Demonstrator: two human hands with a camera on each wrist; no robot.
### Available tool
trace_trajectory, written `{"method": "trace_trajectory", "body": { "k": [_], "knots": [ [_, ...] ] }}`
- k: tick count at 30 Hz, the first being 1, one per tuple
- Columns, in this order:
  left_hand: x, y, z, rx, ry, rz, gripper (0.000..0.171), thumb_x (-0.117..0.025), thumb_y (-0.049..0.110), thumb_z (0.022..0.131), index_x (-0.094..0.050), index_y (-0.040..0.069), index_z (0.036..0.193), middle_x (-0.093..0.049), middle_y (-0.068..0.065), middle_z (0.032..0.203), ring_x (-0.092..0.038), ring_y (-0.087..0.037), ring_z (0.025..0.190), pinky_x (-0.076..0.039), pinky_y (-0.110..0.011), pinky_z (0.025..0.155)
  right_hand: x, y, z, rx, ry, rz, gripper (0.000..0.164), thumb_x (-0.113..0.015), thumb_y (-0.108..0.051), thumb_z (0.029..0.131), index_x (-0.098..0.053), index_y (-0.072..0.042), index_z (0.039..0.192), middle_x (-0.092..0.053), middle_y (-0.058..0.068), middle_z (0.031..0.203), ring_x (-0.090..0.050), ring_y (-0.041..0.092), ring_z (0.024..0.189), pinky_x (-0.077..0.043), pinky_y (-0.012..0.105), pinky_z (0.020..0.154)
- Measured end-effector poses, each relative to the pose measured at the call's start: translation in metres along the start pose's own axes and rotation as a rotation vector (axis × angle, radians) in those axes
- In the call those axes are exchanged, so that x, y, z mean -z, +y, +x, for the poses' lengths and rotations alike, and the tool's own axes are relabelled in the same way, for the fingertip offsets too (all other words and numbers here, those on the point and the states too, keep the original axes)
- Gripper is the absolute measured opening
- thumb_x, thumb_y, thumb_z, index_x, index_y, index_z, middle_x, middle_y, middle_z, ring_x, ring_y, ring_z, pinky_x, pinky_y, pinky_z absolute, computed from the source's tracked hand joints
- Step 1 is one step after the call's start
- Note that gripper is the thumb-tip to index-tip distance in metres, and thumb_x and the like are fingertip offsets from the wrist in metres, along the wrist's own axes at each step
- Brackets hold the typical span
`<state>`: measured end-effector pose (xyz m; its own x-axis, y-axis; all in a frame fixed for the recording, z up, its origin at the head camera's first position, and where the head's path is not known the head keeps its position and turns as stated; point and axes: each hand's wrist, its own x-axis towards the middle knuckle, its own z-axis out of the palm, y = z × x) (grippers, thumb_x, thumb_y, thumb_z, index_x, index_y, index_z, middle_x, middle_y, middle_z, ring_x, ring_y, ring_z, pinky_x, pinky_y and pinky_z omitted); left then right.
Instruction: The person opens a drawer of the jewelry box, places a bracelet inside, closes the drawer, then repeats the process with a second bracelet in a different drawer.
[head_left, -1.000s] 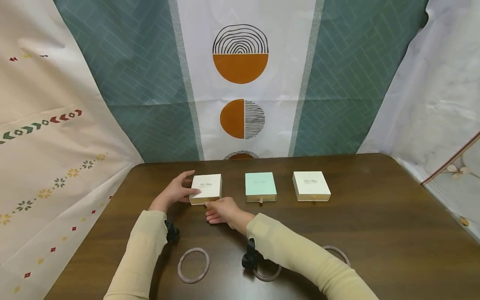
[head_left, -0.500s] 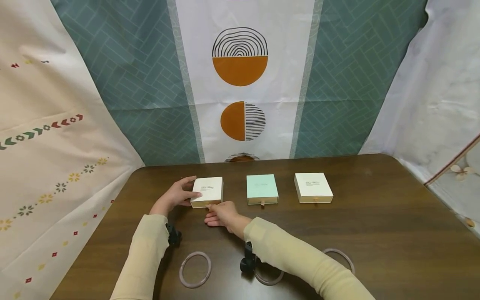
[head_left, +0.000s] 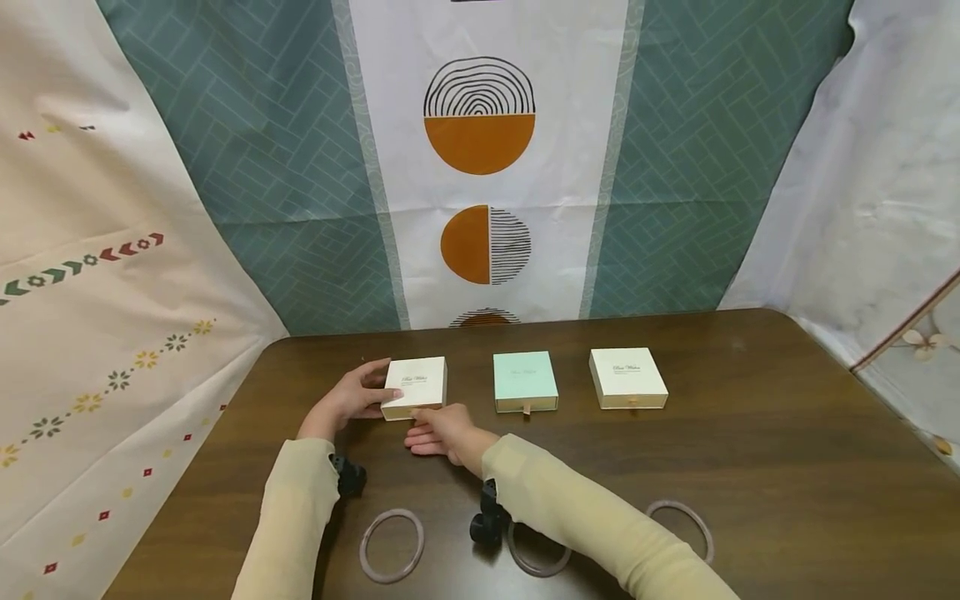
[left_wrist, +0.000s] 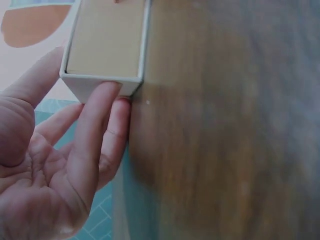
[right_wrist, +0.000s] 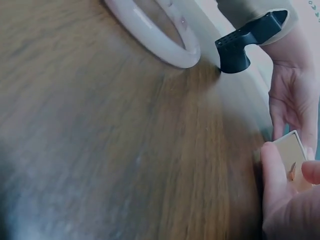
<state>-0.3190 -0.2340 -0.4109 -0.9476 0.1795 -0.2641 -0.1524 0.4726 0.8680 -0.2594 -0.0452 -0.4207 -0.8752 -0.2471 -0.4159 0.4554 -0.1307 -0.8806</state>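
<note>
A white box (head_left: 416,384) with small dark lettering and a gold-coloured front lies at the left of the row. My left hand (head_left: 351,398) grips its left side, thumb near the front top edge; in the left wrist view its fingers bend against the box's end. At the middle of the front is a small ribbon tab (right_wrist: 292,171). My right hand (head_left: 444,432) is at this tab, its lower fingers stretched leftward. Thumb and tab lie close together in the right wrist view, but whether they pinch it is unclear. The drawer looks closed.
To the right stand a mint-green box (head_left: 525,379) and another white box (head_left: 628,377), each with a front tab. Nearer on the brown table (head_left: 787,467) lie three pale purple bangles: the left bangle (head_left: 365,554), the middle bangle (head_left: 534,570), partly under my right sleeve, and the right bangle (head_left: 697,518).
The whole head view has shifted slightly downward. Both hands stay at the left white box; my right hand has moved only a little, leftward. The boxes and bangles keep their places.
</note>
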Motion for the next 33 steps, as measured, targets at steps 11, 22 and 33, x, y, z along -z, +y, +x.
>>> {"method": "trace_trajectory", "body": {
  "k": [11,22,33],
  "knots": [
    [0.003,0.003,-0.008,-0.003,-0.005,0.013,0.081,-0.069,0.019,0.088,-0.021,0.009,0.152,-0.036,-0.029,0.144,-0.063,-0.022,0.097,-0.057,-0.041,0.08,-0.013,0.005,0.004,0.042,0.101,0.014,0.03,-0.063,-0.013,0.092,-0.064,0.016,0.095,-0.069,0.029,0.089,-0.071,0.031,0.08,-0.059,0.032,0.063],
    [-0.001,0.004,-0.007,-0.022,-0.005,0.036,0.079,-0.068,0.02,0.089,-0.022,0.009,0.151,-0.036,-0.029,0.145,-0.062,-0.027,0.102,-0.057,-0.041,0.08,-0.014,0.006,0.004,0.079,0.145,0.013,0.024,-0.063,-0.009,0.091,-0.063,0.013,0.1,-0.07,0.026,0.087,-0.072,0.029,0.076,-0.059,0.031,0.061],
    [0.001,0.004,-0.005,-0.043,-0.023,0.039,0.08,-0.068,0.02,0.089,-0.02,0.008,0.152,-0.036,-0.03,0.144,-0.06,-0.031,0.106,-0.057,-0.042,0.08,-0.019,0.006,0.006,0.069,0.161,0.001,0.019,-0.06,-0.006,0.092,-0.064,0.012,0.1,-0.071,0.024,0.084,-0.072,0.024,0.071,-0.058,0.03,0.061]
  ]
}}
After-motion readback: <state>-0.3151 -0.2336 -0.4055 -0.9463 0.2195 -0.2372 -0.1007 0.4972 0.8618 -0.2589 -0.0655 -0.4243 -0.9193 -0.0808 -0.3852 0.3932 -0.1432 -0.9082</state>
